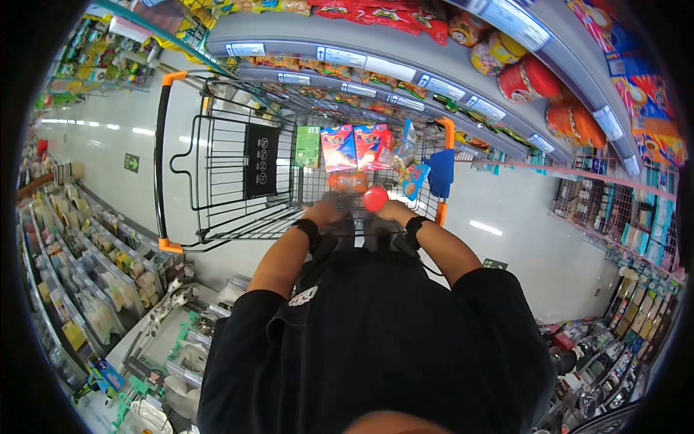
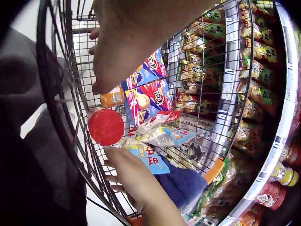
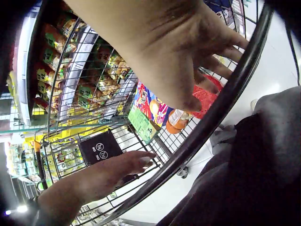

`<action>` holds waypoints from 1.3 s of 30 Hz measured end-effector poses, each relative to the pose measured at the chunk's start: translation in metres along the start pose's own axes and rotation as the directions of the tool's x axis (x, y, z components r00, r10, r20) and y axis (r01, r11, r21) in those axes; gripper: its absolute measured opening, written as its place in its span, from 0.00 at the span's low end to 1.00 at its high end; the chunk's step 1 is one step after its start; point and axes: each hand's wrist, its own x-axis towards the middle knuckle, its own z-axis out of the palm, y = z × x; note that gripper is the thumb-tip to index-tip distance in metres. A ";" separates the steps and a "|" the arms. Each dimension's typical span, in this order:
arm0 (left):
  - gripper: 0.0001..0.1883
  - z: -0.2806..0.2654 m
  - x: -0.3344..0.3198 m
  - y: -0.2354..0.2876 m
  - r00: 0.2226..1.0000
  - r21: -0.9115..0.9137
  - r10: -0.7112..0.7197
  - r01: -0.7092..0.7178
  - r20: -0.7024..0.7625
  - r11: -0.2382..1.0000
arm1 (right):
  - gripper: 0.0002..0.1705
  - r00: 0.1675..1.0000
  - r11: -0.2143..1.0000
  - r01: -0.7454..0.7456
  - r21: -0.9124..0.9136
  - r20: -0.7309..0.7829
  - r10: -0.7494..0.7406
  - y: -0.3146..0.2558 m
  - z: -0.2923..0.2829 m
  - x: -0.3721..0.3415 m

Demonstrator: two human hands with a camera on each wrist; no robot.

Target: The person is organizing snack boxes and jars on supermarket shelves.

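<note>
A round red lid (image 1: 375, 197) (image 2: 106, 127) (image 3: 205, 96) tops a container in the wire cart. Beside it is my right hand (image 1: 394, 210) (image 2: 136, 176) (image 3: 188, 54), fingers extended and spread; whether they touch it is unclear. My left hand (image 1: 323, 212) (image 2: 124, 44) (image 3: 113, 172) hovers over the cart's near side, fingers relaxed and holding nothing. Red-and-blue packs (image 1: 338, 148) (image 2: 149, 101), a green pack (image 1: 308, 147) (image 3: 142, 125), an orange container (image 1: 348, 181) (image 2: 112, 97) (image 3: 178, 120) and snack bags (image 1: 414, 181) (image 2: 150, 157) lie in the cart.
The cart's black rim (image 3: 207, 125) passes close to my hands, its handle (image 1: 160, 159) to the left. Stocked snack shelves (image 1: 434, 54) (image 2: 233, 70) line the far side. A blue piece (image 1: 441, 173) (image 2: 181, 183) is at the cart's right end. More racks stand behind.
</note>
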 end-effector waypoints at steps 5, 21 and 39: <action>0.30 0.013 0.044 -0.056 0.980 -0.105 0.164 -0.176 -0.113 0.979 | 0.29 0.960 0.948 0.281 0.149 -0.064 -0.274 -0.007 0.005 0.049; 0.26 -0.027 0.122 -0.096 0.983 -0.764 0.122 -0.185 -0.140 0.618 | 0.34 0.987 0.480 -0.079 0.874 0.000 0.161 -0.103 -0.074 0.102; 0.36 -0.025 0.181 -0.061 0.990 -0.986 0.023 -0.137 -0.140 -0.090 | 0.33 0.983 0.341 -0.133 0.931 0.081 0.162 -0.071 -0.027 0.171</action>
